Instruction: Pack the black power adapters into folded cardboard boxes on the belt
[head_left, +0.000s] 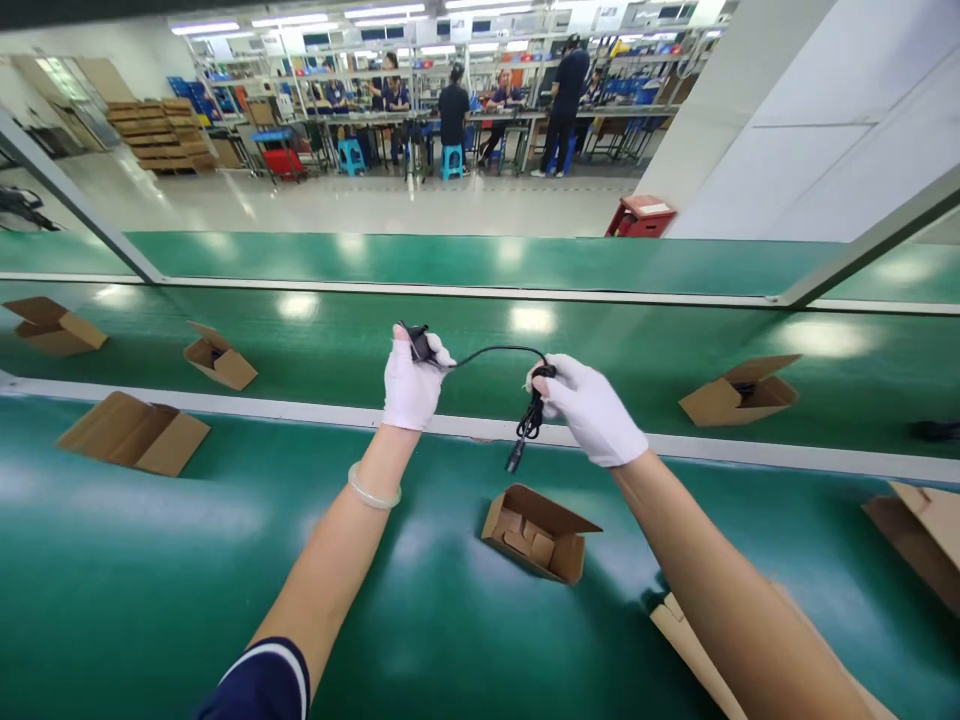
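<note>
Currently held: one black power cord [499, 350], drawn in a shallow arc between two white-gloved hands. Left hand [416, 382]: clenched around a small black moulded adapter [420, 345] at one end of the cord. Right hand [589, 408]: closed on a looped cord bundle [535, 412], with a black plug [514, 460] dangling from it at about 6 o'clock.

State of work: part of the cord is gathered into loops, while a slack stretch remains ungathered between the hands. The cord is held above the belt, not placed in any carton.

Item below the hands, at 6 o'clock: an open cardboard carton [540, 535] with a cardboard insert showing, resting on a green conveyor belt [375, 610]. Also on the line: an open carton at 9 o'clock [219, 362] and a second carton at 3 o'clock [757, 395], the latter holding a dark item [744, 388].
</note>
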